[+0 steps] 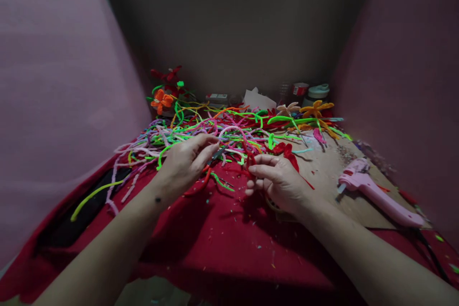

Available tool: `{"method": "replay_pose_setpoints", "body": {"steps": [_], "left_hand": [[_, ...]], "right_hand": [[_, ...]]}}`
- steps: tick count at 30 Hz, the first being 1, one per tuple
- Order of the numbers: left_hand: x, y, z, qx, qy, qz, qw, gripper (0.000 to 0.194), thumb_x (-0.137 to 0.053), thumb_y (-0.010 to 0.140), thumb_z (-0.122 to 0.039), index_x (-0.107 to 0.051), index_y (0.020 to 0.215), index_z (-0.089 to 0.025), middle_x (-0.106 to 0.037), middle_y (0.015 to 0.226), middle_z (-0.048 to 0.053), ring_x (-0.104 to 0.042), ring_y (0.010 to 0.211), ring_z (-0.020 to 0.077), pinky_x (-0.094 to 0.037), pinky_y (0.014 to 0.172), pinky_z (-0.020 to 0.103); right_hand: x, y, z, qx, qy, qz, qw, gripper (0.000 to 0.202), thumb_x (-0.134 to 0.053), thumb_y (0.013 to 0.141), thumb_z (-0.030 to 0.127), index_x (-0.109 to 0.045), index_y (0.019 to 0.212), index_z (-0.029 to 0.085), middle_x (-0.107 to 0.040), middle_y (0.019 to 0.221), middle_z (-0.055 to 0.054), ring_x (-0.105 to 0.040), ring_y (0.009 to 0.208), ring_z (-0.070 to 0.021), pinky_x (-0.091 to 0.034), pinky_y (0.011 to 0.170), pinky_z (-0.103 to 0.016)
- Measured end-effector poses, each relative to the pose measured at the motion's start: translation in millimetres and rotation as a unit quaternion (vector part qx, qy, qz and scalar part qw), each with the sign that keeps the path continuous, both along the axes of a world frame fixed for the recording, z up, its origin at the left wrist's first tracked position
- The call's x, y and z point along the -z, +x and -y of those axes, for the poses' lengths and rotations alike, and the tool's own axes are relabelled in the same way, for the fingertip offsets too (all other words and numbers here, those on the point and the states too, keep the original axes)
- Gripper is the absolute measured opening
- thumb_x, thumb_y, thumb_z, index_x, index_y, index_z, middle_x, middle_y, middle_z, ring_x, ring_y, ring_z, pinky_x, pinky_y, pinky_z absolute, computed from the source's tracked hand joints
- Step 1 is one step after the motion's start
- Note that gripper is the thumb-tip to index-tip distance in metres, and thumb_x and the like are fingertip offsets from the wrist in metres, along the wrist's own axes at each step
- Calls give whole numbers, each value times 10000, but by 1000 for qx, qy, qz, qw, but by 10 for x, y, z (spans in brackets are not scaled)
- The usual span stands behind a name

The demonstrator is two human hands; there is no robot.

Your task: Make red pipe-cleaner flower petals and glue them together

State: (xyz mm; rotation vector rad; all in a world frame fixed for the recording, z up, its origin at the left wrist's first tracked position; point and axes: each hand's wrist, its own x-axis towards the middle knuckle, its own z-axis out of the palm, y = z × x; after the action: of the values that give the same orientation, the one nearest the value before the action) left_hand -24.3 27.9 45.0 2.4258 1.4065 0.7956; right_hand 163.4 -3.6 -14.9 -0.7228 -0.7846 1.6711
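Note:
My left hand (186,158) hovers over the near edge of a tangled heap of coloured pipe cleaners (201,129), thumb and forefinger pinched together. What sits in that pinch, if anything, is too small to make out. Just below it lie scissors with red-orange handles (202,184), their dark blades pointing toward the heap. To the right, my right hand (276,179) is closed with its fingertips around a bent red pipe cleaner (250,160). Behind those knuckles are red fuzzy petals (285,149), partly hidden by the hand.
A pink glue gun (376,193) rests on a cardboard sheet (319,165) at right. Finished pipe-cleaner flowers, one orange (162,100) and one yellow-orange (315,108), stand at the back. A black object (82,208) lies left on the red cloth (229,248). Pink panels flank both sides.

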Motion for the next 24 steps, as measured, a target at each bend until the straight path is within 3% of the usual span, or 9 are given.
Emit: {"method": "replay_pose_setpoints", "body": {"steps": [3, 7, 12, 18, 24], "left_hand": [[-123, 208, 55, 78, -30, 57, 995, 309, -486, 839, -365, -597, 1044, -163, -643, 874, 35, -567, 727, 135, -418, 663, 234], [-124, 382, 10, 160, -21, -64, 985, 153, -553, 786, -231, -687, 836, -176, -618, 789, 31, -534, 733, 144, -376, 669, 248], [-38, 405, -105, 155, -94, -81, 980, 137, -545, 766, -218, -667, 748, -158, -589, 684, 10, -494, 627, 123, -328, 581, 232], [84, 381, -138, 112, -237, 101, 960, 207, -561, 756, -329, -586, 692, -135, -479, 589, -32, -402, 553, 89, -293, 517, 209], [212, 380, -122, 107, -347, 287, 886, 187, -644, 708, -296, -571, 676, -127, -511, 570, -36, -429, 518, 66, -328, 528, 202]], "right_hand": [[3, 7, 7, -20, 11, 49, 999, 152, -702, 610, 177, -571, 685, 159, -529, 533, 59, -481, 388, -77, -465, 387, -241], [11, 19, 4, -18, 41, 163, 986, 137, -668, 646, 229, -556, 607, 158, -450, 408, 74, -370, 317, -52, -309, 319, -187], [-10, 37, -17, 32, 55, 228, 971, 142, -665, 650, 256, -562, 628, 162, -473, 414, 69, -406, 330, -58, -275, 341, -185], [-27, 94, -67, 31, 38, 111, 993, 154, -698, 636, 243, -600, 674, 131, -555, 533, 26, -491, 430, -72, -395, 434, -209], [6, 114, -108, 34, 24, 24, 999, 176, -727, 624, 207, -614, 728, 121, -596, 624, -3, -571, 537, -108, -495, 516, -257]]}}
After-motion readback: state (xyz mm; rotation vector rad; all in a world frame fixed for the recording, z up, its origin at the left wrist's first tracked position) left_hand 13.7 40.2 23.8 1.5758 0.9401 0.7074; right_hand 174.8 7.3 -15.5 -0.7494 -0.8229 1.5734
